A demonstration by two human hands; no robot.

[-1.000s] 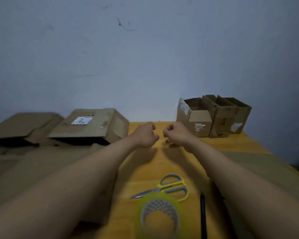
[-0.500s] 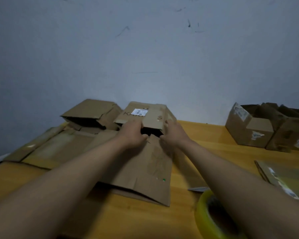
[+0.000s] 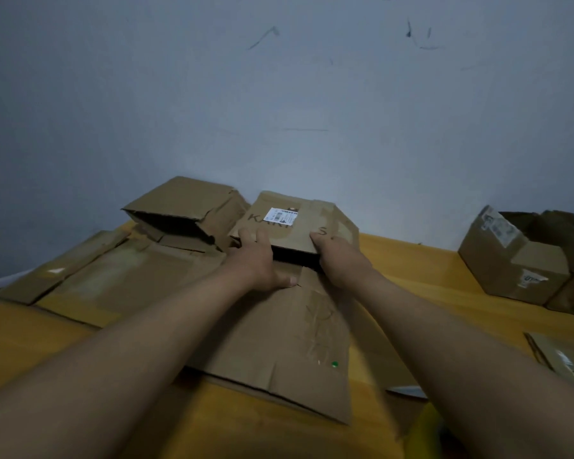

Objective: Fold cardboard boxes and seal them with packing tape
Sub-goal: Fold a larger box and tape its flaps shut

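A: Labelled box (image 3: 295,223)?
B: On the table (image 3: 408,260) by the wall, half collapsed. Left hand (image 3: 257,260) grips its near-left edge, right hand (image 3: 337,256) the near-right.
A: Around the box?
B: Flattened cardboard (image 3: 289,342) just in front; open boxes (image 3: 517,256) well right. Yellow blur at the bottom, possibly tape (image 3: 424,435).

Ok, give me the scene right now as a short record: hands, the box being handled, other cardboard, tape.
left hand: fingers on top of the labelled box, thumb on the flat cardboard below
right hand: grips the labelled box's front edge
labelled box: partly collapsed, front open, white label on top
other cardboard: second collapsed box on the left; open boxes at far right
tape roll: yellow, at the bottom edge, untouched
table: yellow wood
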